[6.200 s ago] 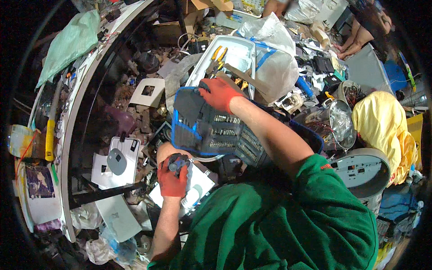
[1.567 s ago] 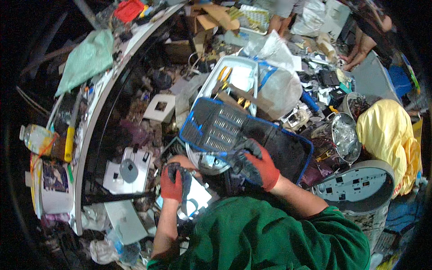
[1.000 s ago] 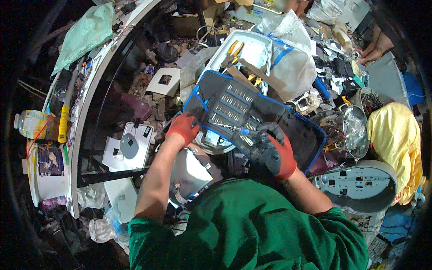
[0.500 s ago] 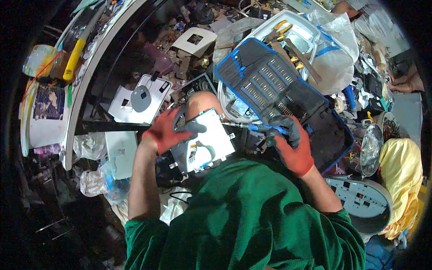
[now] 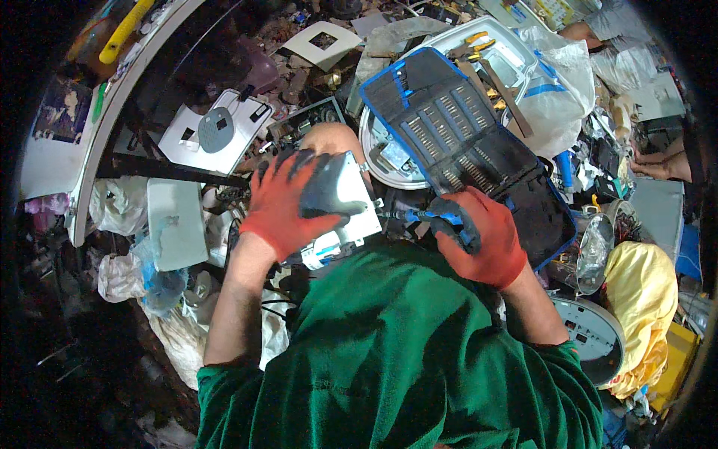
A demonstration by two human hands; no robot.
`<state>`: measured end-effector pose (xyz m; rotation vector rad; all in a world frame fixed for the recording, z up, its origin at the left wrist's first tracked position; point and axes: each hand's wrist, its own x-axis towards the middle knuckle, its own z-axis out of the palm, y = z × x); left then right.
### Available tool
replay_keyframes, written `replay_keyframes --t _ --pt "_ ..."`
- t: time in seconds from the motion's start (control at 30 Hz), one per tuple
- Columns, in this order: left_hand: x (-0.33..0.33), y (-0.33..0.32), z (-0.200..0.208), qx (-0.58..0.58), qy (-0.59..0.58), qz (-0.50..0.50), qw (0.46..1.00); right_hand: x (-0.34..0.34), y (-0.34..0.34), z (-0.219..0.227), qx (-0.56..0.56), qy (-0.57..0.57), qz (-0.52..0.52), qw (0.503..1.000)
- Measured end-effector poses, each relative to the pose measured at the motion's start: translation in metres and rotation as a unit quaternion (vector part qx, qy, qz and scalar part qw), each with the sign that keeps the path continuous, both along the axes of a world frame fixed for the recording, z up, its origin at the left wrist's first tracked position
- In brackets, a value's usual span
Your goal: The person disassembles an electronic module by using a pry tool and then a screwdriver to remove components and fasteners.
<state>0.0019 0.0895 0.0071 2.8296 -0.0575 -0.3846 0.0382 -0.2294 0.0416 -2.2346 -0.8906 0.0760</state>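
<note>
My left hand, in a red and black glove, grips a flat silver metal-cased device. Its fingers spread across the left part of the case, hiding much of it, and a white and blue label shows at the lower corner. My right hand, gloved alike, is closed round a blue and black screwdriver. The shaft points left at the right edge of the case, by a small metal tab; whether the tip touches is too small to tell. Beyond the right hand lies an unfolded bit case with rows of bits.
A white tub sits under the bit case, with yellow-handled pliers at its far end. White plastic panels lie at left. Scrap parts fill the far side. A yellow sack and a round grey housing are at right.
My left hand has shifted over the metal device, covering more of its face and the curved cutout. The device has turned slightly. The screwdriver stays at its right edge, and the view has shifted.
</note>
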Motion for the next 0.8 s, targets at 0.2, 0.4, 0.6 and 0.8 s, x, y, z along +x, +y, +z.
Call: replay_keyframes --t 0.2,0.4,0.6,0.8 --pt "0.000 -0.041 -0.031 0.048 -0.041 -0.017 0.998 -0.009 0.005 -0.006 -0.021 -0.091 -0.009 0.996" --pt "-0.003 -0.056 -0.037 0.042 -0.068 -0.008 0.997 -0.008 0.007 -0.017 -0.053 -0.080 -0.013 0.995" --pt "-0.003 -0.051 -0.044 0.033 -0.085 -0.016 0.996 -0.006 0.013 -0.020 -0.060 -0.101 -0.008 0.993" --pt "-0.003 -0.052 -0.042 0.033 -0.084 -0.014 0.996 -0.005 0.011 -0.029 -0.063 -0.084 -0.002 0.994"
